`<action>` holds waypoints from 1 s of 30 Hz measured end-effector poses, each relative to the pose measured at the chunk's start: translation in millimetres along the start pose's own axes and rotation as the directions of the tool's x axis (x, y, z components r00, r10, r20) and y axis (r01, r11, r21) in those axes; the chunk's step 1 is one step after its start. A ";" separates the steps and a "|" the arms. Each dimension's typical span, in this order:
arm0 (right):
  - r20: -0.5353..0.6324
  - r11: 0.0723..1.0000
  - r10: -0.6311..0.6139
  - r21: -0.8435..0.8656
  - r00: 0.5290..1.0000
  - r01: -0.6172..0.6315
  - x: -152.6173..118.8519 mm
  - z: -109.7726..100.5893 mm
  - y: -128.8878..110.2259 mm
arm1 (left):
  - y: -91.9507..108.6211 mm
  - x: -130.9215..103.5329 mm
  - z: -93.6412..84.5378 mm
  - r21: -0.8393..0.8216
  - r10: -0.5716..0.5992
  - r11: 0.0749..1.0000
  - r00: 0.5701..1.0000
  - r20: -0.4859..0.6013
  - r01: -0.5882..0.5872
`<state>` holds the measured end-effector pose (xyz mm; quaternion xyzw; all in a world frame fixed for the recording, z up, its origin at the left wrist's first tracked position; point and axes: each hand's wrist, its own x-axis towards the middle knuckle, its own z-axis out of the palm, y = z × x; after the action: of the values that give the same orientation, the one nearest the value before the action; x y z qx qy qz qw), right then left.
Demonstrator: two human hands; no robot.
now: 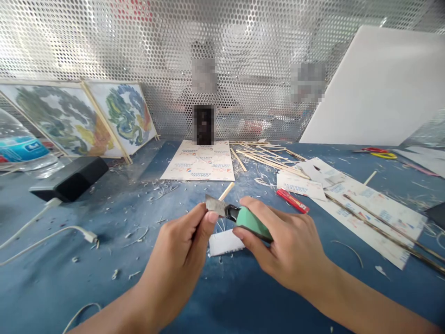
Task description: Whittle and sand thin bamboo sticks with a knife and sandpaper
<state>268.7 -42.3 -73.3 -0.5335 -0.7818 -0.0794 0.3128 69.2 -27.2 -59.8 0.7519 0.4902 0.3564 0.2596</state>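
My right hand (285, 234) is wrapped round a green-handled utility knife (255, 223), its blade pointing left. The blade lies over the thumb and fingertips of my left hand (184, 241), which are pinched together. A thin bamboo stick (227, 190) sticks out past the blade, its near part hidden by the blade and my left fingers. Whether the edge touches the stick cannot be made out. Below the knife, a small folded white paper (225, 242) lies on the blue table (222, 301), with curled shavings about.
Printed abrasive sheets (198, 167) lie ahead and at right, near a pile of bamboo strips (271, 160). A red packet (292, 201) and scissors (382, 154) are to the right. On the left are a black box (71, 178), cables, a bottle (24, 148) and dragon pictures (128, 116).
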 end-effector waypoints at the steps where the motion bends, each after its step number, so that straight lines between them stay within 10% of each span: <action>1: -0.014 1.000 0.002 -0.015 1.000 -0.002 -0.4 -0.3 -1.0 | 0.0 0.7 -1.1 0.009 -0.004 1.000 1.000 -0.019 0.004; 24: 0.049 0.997 0.078 -0.005 0.996 -0.078 1.9 0.9 -1.2 | -2.6 9.9 -3.6 0.001 -0.191 0.982 0.981 0.018 0.191; 30: 0.042 0.996 0.090 -0.013 0.995 -0.089 3.3 -1.1 0.3 | -6.5 14.5 -8.6 0.183 -0.049 0.981 0.998 -0.047 0.057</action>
<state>268.7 -40.1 -70.6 -0.5712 -0.7632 -0.0582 0.2964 62.7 -11.0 -55.2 0.7516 0.5463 0.3182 0.1880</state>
